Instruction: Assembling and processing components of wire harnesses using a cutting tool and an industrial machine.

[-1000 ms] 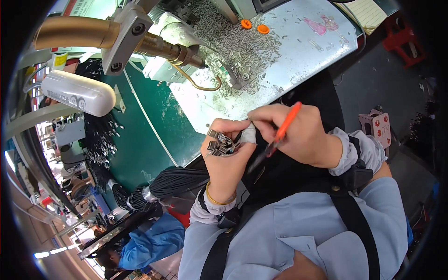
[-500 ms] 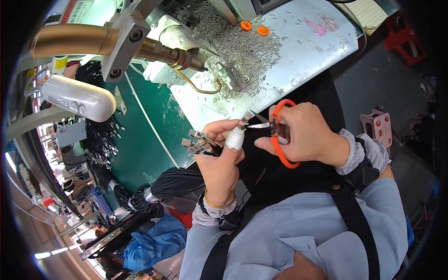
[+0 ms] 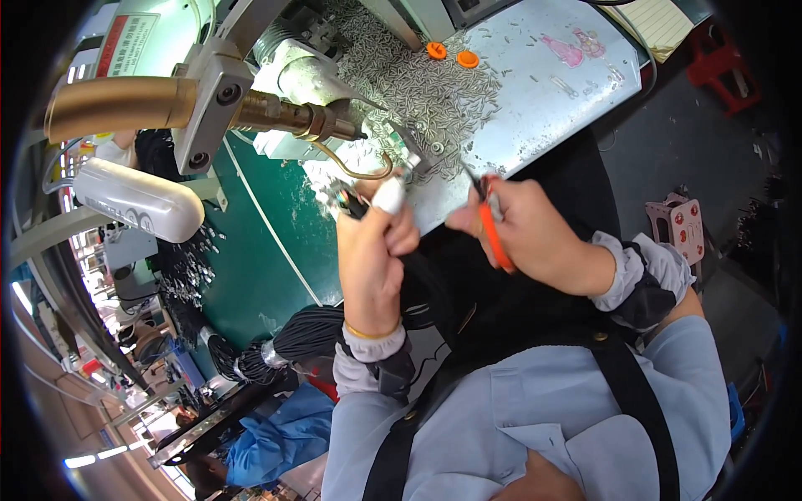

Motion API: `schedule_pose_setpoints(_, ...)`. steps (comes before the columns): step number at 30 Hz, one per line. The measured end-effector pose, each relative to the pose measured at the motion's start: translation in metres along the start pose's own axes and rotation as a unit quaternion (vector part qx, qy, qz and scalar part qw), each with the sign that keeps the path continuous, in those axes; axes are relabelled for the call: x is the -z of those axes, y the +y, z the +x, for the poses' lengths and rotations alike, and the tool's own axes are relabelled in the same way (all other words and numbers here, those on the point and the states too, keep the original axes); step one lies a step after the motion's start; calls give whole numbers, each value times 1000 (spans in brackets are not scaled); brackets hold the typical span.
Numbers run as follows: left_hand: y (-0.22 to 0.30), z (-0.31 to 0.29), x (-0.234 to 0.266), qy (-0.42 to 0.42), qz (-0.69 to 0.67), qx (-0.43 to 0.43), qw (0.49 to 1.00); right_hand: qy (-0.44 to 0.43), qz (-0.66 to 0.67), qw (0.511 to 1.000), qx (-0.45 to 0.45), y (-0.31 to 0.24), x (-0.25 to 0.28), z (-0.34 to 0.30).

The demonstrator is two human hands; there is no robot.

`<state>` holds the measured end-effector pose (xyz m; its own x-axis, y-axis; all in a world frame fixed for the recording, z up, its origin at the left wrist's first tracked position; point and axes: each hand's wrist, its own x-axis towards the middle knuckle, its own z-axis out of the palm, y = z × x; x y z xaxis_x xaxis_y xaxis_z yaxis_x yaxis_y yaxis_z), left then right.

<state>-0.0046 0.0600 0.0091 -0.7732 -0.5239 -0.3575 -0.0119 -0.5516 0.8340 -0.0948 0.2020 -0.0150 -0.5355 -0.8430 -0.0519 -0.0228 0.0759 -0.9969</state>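
My left hand (image 3: 366, 263), its thumb wrapped in white, is closed on several black cables (image 3: 357, 206) with bared coloured wire ends. It is up beside the machine's small green-and-metal fixture (image 3: 404, 146). The fingertips and the connector ends are partly hidden and blurred in the bright light. Over the dark apron, my right hand (image 3: 539, 238) holds orange-handled scissors (image 3: 493, 236). The blades point up toward the edge of the white work surface, apart from the cables.
A brass nozzle (image 3: 322, 123) with a thin bent tube reaches over the fixture. Small metallic bits (image 3: 434, 104) are heaped around it, with two orange caps (image 3: 468, 59) behind. A bundle of black cables (image 3: 313, 334) lies on the green table (image 3: 251, 267).
My left hand has moved up and left with the cables, away from the scissors to the fixture. My right hand has drawn the scissors slightly left, and their blades now point upward.
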Motion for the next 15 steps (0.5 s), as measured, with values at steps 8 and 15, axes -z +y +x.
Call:
schedule_pose_setpoints(8,11,27,6,25,22,9,999,44,48,998,-27,-15,7,63)
schedule_pose_setpoints(15,17,32,17,-4,27,48,998,5,53,997,-59,-16,9,71)
